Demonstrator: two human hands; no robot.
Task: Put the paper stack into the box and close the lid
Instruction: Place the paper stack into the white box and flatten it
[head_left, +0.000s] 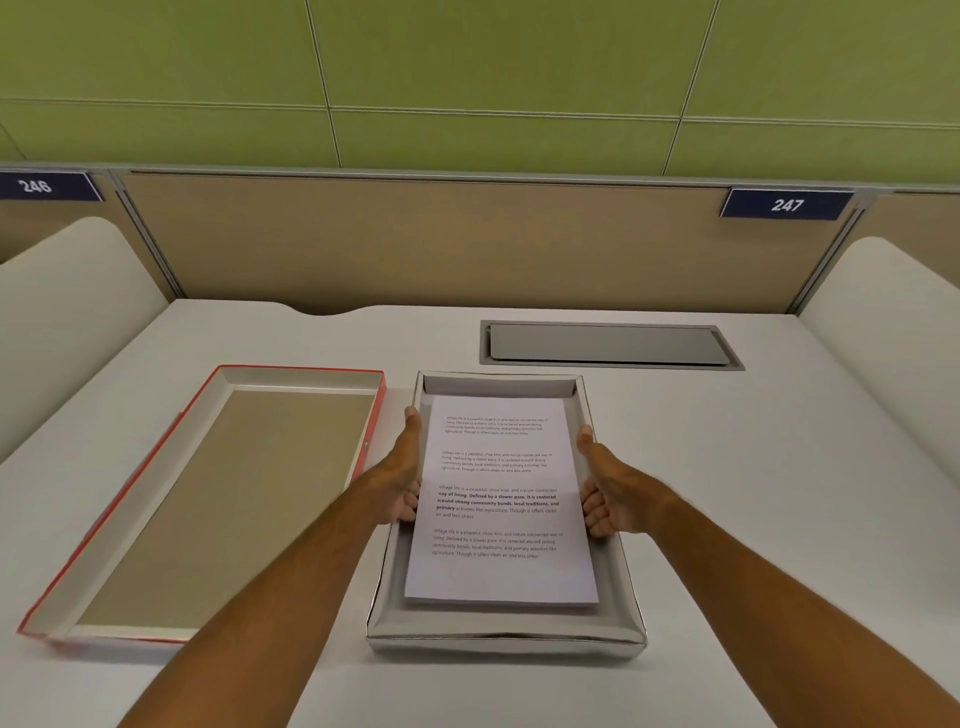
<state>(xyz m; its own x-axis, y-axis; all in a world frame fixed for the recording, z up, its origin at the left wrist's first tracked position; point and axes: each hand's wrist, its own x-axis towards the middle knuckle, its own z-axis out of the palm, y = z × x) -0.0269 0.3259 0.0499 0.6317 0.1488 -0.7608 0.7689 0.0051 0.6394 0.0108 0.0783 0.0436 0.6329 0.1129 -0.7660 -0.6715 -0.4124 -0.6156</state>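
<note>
A white paper stack (498, 566) with printed text lies inside the open silver-grey box (506, 636) at the middle of the desk. My left hand (402, 480) grips the stack's left edge, thumb up along it and fingers curled under. My right hand (605, 491) holds the right edge the same way. Both hands reach down inside the box walls. The lid (208, 499), orange-red outside and white and tan inside, lies upside down on the desk to the left of the box.
A grey cable hatch (608, 345) is set in the desk behind the box. A tan partition (415, 239) closes off the back, and white curved dividers (67, 306) stand at both sides.
</note>
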